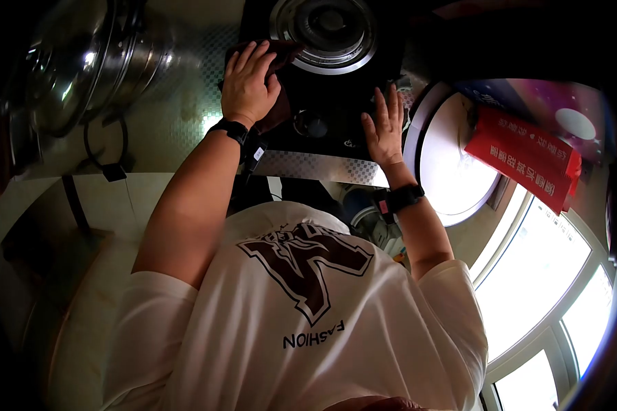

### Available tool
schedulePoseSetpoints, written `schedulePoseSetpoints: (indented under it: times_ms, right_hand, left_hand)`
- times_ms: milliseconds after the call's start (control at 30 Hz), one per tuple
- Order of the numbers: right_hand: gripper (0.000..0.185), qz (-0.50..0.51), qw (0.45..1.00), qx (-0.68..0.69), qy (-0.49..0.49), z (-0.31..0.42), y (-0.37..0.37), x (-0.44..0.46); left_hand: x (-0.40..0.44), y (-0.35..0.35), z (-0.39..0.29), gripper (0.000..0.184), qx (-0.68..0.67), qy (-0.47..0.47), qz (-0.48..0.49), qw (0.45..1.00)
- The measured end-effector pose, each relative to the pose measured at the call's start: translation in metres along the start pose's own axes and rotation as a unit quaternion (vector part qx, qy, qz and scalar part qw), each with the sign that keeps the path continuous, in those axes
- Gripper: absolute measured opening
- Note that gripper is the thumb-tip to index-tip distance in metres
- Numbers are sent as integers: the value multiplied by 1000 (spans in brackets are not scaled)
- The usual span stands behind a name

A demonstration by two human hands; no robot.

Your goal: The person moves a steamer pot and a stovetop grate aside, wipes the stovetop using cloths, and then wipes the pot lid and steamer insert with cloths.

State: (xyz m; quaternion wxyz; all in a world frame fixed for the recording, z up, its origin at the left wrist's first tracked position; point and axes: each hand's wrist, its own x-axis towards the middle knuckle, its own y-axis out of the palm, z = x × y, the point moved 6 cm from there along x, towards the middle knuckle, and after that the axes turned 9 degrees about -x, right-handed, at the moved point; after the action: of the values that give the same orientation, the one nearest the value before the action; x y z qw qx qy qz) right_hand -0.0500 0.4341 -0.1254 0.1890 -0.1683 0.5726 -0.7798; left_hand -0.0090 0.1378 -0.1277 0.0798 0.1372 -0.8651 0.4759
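Observation:
My left hand (249,85) lies on a dark brown cloth (275,115), fingers stretched out over it and thumb apart. The cloth is spread over the left edge of a black glass gas stove (332,92). Beyond that hand is a round burner (322,34) with a shiny metal ring. A dark control knob (312,125) sits between my two hands. At the stove's right edge rests my right hand (385,130), open, with its fingers extended and nothing visible in it. Both wrists wear black bands with small devices.
Shiny metal pots (82,75) stand on the left of the patterned metal counter (178,130). A large round white lid or tray (452,154) is right of my right hand, with a red printed packet (524,154) beside it. A bright window (538,274) is lower right.

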Motion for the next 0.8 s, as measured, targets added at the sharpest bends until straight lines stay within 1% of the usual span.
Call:
schedulePoseSetpoints:
  times_ms: [67, 133, 167, 200, 267, 333, 367, 400, 467, 533, 567, 600, 667, 733, 767, 800]
  right_hand:
    - [70, -10, 993, 95, -68, 23, -10, -1]
    - [85, 75, 963, 199, -166, 50, -2, -20]
    - [91, 74, 963, 183, -184, 60, 2, -33]
    - [84, 102, 968, 153, -168, 64, -2, -45]
    - [71, 97, 966, 143, -192, 56, -6, -59]
    - [65, 47, 985, 54, -155, 33, -13, -44]
    - [63, 25, 995, 18, -90, 16, -18, -29]
    - [62, 9, 999, 30, -45, 0, -19, -11]
    - [66, 1, 1000, -17, -20, -2, -10, 26]
    - [70, -31, 998, -40, -42, 27, 2, 33]
    - [71, 21, 996, -5, -85, 47, 7, 24]
    - [73, 38, 990, 52, -129, 65, 6, 7]
    - [76, 113, 984, 45, -132, 83, -5, -21]
    - [73, 81, 985, 53, -146, 65, -7, -36]
    - [69, 46, 984, 123, -123, 49, -9, -37]
    - [58, 25, 988, 125, -93, 41, -23, -36]
  left_hand:
    - [-1, 0, -1, 40, 0, 3, -7, 1000]
    - [-2, 1, -3, 40, 5, 6, -3, 1000]
    - [-2, 1, -3, 40, 6, 3, -1, 1000]
    - [0, 0, -1, 40, 10, 0, -3, 1000]
    - [-1, 1, 0, 40, 4, 2, -8, 1000]
    - [-1, 1, -1, 41, 5, 6, -12, 1000]
    - [0, 1, -1, 41, 6, 4, -8, 1000]
    - [0, 0, -2, 41, 7, 3, -4, 1000]
    - [1, 0, -3, 39, 10, 13, -4, 1000]
    - [0, 0, -3, 38, 21, 2, 0, 1000]
    - [0, 0, -4, 38, 19, 5, -5, 1000]
    - [1, 0, -3, 38, 21, 9, -4, 1000]
    - [0, 0, -2, 39, 13, 13, -12, 1000]
    - [-1, -2, -3, 41, 5, 20, -20, 1000]
    - [0, -2, -3, 41, 8, 16, -16, 1000]
    - [0, -2, -3, 41, 10, 13, -11, 1000]
